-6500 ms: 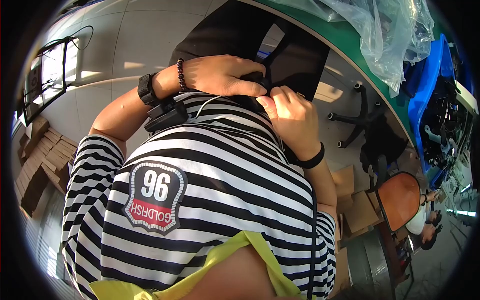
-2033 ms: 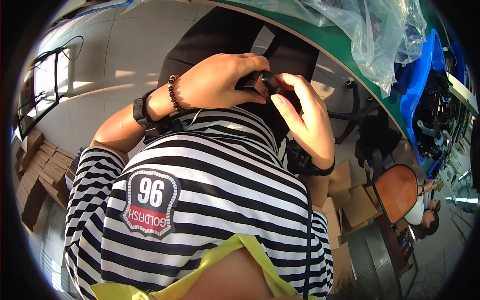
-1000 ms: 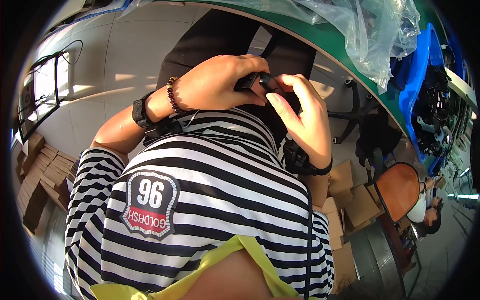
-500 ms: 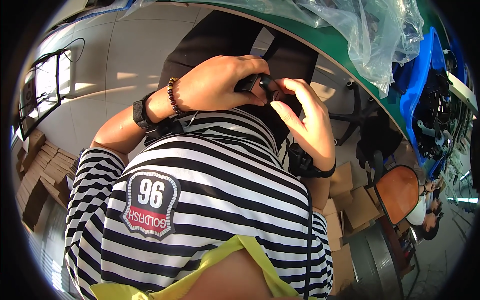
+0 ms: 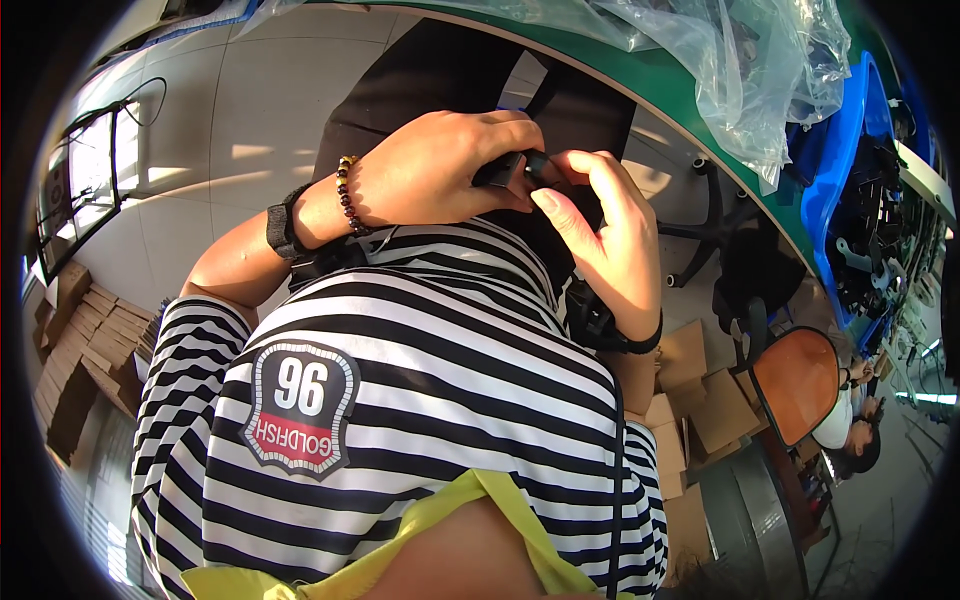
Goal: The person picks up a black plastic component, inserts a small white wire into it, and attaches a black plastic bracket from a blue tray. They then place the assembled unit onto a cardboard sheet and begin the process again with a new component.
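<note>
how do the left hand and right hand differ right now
The left hand is curled around a black piece; the right hand has thumb and forefinger spread at its right end, and whether they grip it is unclear.
The left hand's wrist has a beaded bracelet; none shows on the right hand's.
Both hands are bare, with something black at the wrist.

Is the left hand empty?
No, the left hand grips a black object between thumb and fingers.
</note>
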`<action>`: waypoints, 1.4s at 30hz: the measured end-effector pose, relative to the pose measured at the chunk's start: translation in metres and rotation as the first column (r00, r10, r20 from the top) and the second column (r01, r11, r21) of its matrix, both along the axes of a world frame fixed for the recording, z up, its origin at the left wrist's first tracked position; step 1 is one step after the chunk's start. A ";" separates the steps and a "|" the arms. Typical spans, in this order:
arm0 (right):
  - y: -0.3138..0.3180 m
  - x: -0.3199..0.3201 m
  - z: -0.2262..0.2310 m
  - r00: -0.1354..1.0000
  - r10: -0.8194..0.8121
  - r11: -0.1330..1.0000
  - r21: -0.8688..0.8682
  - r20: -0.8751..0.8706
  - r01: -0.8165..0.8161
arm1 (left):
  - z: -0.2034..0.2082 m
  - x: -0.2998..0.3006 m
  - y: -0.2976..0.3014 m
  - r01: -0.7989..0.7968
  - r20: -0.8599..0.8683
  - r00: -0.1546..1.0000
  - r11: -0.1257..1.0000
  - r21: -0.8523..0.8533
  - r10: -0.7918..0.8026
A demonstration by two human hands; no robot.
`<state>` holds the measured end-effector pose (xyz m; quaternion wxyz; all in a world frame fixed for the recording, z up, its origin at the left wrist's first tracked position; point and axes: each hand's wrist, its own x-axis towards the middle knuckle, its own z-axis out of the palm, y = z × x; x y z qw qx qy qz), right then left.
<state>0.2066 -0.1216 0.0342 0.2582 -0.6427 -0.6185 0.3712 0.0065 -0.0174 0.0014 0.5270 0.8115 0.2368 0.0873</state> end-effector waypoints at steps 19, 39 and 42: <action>-0.003 0.004 -0.001 0.998 -0.013 1.000 0.011 -0.065 0.013 | -0.005 0.000 -0.001 -0.016 0.040 0.999 1.000 -0.011 0.017; -0.008 0.004 -0.006 0.995 -0.015 0.995 0.093 -0.100 0.024 | -0.005 0.001 -0.002 0.004 0.075 0.997 0.998 -0.069 0.002; -0.008 -0.001 -0.008 0.998 -0.021 0.991 0.128 -0.061 0.029 | -0.004 0.002 -0.003 -0.001 0.064 0.998 0.998 -0.068 0.005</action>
